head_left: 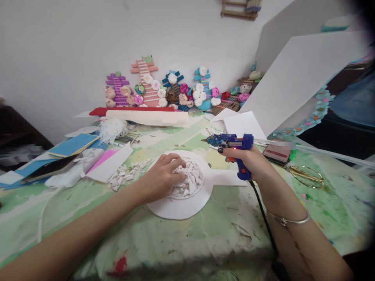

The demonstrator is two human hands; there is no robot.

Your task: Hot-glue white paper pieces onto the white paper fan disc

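Left hand (167, 177): fingers (171, 159) bent and slightly spread, tips down on white shards (191, 178); can't tell if they pinch one. Right hand (258, 162): fingers wrapped round grip of blue glue gun (230, 142), thumb along its side, nozzle pointing left, small red light on. Gun is held up over the desk (216, 238), near the far right edge of the white disc (187, 210).

Shards sit crowded in a round area on the disc, toward its far side; left hand covers their left part. White strip (227, 177) runs right from the disc, ending below the gun grip. Black cord (260, 207) drops from the grip to the near edge. Silver bracelet (290, 221) on right wrist.

Left of the disc: loose pile of white pieces (124, 177), then pink sheet (102, 163), blue sheets (74, 144), white cable (43, 210). Farther: tangle of white string (113, 128), red roll (131, 110) and cream roll (146, 118) side by side.

Right of right hand: flat box (277, 151), gold-handled scissors (307, 176). Large white board (307, 74) leans at far right.

Far edge: row of flower-decked crafts, incl. purple one (117, 89), tall pink one (145, 88), blue one (206, 89), against white wall (73, 47). Desk cover is green, paint-stained.
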